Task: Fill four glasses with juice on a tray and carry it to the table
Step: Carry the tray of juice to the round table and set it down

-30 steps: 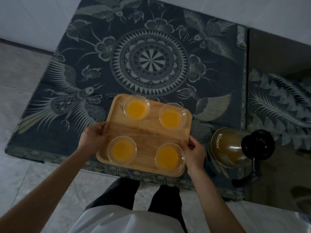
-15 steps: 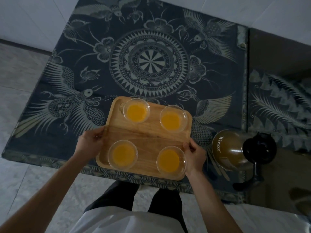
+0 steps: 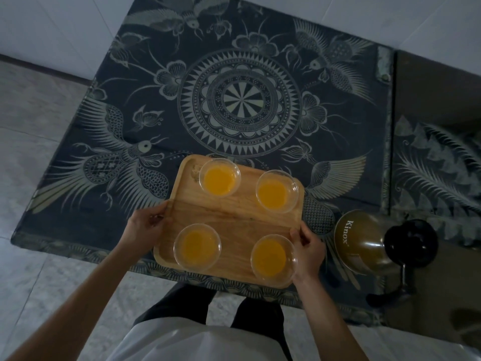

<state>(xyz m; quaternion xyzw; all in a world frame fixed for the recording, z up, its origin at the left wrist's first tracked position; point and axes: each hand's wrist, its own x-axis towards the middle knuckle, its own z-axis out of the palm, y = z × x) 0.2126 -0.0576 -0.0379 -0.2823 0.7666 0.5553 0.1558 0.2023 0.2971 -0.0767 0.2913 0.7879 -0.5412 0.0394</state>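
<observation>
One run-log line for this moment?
left hand: grips tray | right hand: grips tray | four glasses: juice-filled | jug: beside tray

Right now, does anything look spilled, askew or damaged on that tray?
No spill shows. The wooden tray sits slightly skewed to the table edge, gripped by left hand and right hand. A pale blemish marks its far left corner.

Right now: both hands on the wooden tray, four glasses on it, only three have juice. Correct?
Not quite: the head view shows orange juice in all four glasses. The rest stands: the left hand and right hand grip opposite edges of the wooden tray.
</observation>
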